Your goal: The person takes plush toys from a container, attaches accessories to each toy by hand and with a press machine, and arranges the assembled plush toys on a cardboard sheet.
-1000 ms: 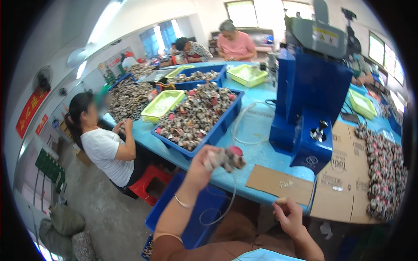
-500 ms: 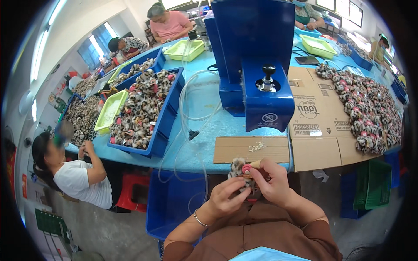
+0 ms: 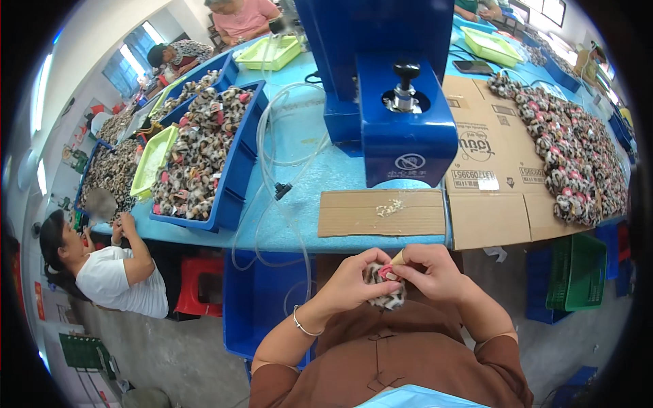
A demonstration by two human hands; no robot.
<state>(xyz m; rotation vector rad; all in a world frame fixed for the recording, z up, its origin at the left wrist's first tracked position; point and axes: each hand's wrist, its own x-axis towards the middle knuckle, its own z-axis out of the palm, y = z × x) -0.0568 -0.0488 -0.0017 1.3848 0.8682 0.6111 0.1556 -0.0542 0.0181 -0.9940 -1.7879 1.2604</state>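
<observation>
A small spotted plush piece, brown, black and white with a pink part on top, is held in front of my body, below the table's near edge. My left hand wraps round its left side, thumb across the front. With thumb and fingers, my right hand pinches at the pink part; a tan cover sits on one of its fingertips. Whether a smaller part is between those fingertips is too small to tell. Beyond my hands, a cardboard strip on the table bears a scatter of small pale bits.
A blue press machine with a black knob stands ahead. Left of it are clear tubing and a blue crate of plush pieces. Rows of plush lie on cardboard at right. A co-worker sits at left.
My hands have drawn the plush piece slightly nearer and turned it, so more spotted fur hangs below my left thumb. The view has tipped down a little.
</observation>
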